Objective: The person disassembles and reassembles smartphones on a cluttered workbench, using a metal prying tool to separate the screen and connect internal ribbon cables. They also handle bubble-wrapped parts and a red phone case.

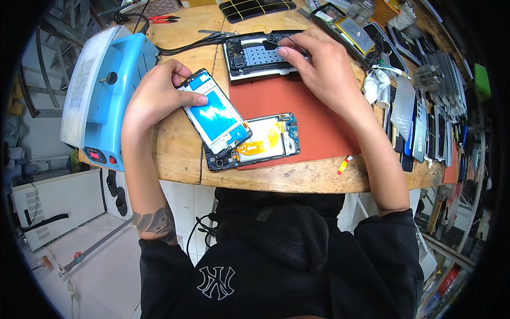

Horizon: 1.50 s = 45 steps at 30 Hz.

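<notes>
My left hand (159, 90) is closed on the upper left edge of a phone frame (200, 90), thumb on its face. The frame has a bright blue inner panel and is tilted. Its lower end overlaps an opened phone (268, 154), which shows a white battery, an orange flex cable and a blue circuit board. Farther back, my right hand (321, 61) pinches over a dark device (236, 50) with a perforated grey plate. A small black piece (272, 41) is at those fingertips; exactly what they grip is hard to make out.
An orange-red mat (329, 122) covers part of the wooden table (178, 159). At left stands a blue machine (114, 80); red-handled pliers (162, 19) lie behind it. A banded dark phone (255, 9) is at the back. Several phones and parts (419, 122) crowd the right side.
</notes>
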Available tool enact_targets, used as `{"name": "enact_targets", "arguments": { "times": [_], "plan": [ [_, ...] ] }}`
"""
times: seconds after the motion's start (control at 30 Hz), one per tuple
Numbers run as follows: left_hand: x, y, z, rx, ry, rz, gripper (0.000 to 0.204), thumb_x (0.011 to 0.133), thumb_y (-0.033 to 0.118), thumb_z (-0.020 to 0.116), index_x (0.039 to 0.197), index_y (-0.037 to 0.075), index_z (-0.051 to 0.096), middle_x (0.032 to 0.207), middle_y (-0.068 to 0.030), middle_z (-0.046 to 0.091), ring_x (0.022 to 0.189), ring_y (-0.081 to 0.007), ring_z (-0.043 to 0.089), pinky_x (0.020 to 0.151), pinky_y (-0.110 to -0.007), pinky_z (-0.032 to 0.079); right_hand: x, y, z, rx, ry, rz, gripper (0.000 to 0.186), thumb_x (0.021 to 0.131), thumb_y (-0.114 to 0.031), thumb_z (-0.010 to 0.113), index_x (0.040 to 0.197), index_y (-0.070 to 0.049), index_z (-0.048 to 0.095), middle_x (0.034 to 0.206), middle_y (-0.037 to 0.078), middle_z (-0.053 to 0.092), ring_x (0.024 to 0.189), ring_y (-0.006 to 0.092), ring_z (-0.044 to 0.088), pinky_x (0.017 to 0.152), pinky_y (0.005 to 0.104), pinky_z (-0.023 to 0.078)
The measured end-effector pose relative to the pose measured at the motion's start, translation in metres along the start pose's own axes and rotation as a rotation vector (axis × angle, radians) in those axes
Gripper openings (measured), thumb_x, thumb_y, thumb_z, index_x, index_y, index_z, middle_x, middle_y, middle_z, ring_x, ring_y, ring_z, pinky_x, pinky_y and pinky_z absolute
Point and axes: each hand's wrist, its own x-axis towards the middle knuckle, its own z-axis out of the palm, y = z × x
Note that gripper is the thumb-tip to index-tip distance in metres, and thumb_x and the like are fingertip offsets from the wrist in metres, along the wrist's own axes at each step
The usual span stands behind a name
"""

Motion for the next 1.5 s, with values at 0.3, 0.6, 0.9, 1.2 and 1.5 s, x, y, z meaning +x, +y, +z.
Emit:
{"name": "enact_targets", "arguments": {
  "times": [0.3, 0.6, 0.9, 1.2, 1.5],
  "plan": [
    [-0.006, 0.003, -0.007, -0.163, -0.063, 0.058, 0.06, 0.067, 0.022, 0.096, 0.11, 0.001, 0.061, 0.088, -0.0029, 0.063, 0.08, -0.0117, 0.06, 0.071, -0.027, 0.05, -0.07, -0.036, -0.036, 0.184, -0.522, -0.005, 0.098, 0.06, -0.038, 0.093, 0.143, -0.008, 0.052, 0.134, 0.014, 0.06, 0.117, 0.0341, 0.065, 0.093, 0.0432, 0.057],
    [-0.036, 0.013, -0.026, -0.67, 0.1, 0.105, 0.05, 0.09, 0.014, 0.078, 0.132, -0.004, 0.058, 0.091, -0.0048, 0.071, 0.063, 0.001, 0.055, 0.044, -0.016, 0.034, -0.084, -0.03, -0.035, 0.153, -0.473, -0.037, 0.077, 0.072, -0.022, 0.089, 0.136, -0.006, 0.049, 0.12, 0.015, 0.061, 0.094, 0.0366, 0.069, 0.074, 0.0447, 0.057],
    [-0.044, 0.043, 0.017, -1.062, -0.055, 0.196, 0.047, 0.098, 0.01, 0.063, 0.136, -0.004, 0.04, 0.1, -0.0214, 0.071, 0.066, -0.0233, 0.073, 0.047, -0.024, 0.053, -0.095, -0.005, -0.074, 0.168, -0.468, 0.118, 0.08, 0.07, -0.02, 0.093, 0.138, -0.007, 0.053, 0.132, 0.011, 0.066, 0.117, 0.031, 0.068, 0.089, 0.0419, 0.058],
    [-0.044, 0.077, 0.063, -0.797, 0.006, 0.453, 0.034, 0.098, 0.003, 0.067, 0.13, -0.003, 0.062, 0.118, -0.0159, 0.071, 0.097, -0.0249, 0.074, 0.074, -0.026, 0.059, -0.081, 0.006, -0.086, 1.101, -0.132, 0.712, 0.059, 0.103, -0.047, 0.06, 0.11, 0.011, 0.068, 0.089, 0.017, 0.078, 0.037, 0.002, 0.038, 0.039, 0.0175, 0.033],
    [-0.014, 0.055, 0.034, -0.836, -0.614, 0.643, 0.077, 0.069, 0.015, 0.094, 0.135, -0.007, 0.062, 0.148, -0.0276, 0.052, 0.139, -0.0317, 0.052, 0.113, -0.039, 0.044, -0.082, 0.011, -0.078, 1.212, -0.242, 0.666, 0.033, 0.099, -0.013, 0.063, 0.126, 0.005, 0.067, 0.062, -0.006, 0.056, 0.038, -0.0012, 0.035, 0.036, 0.016, 0.027]
  ]
}}
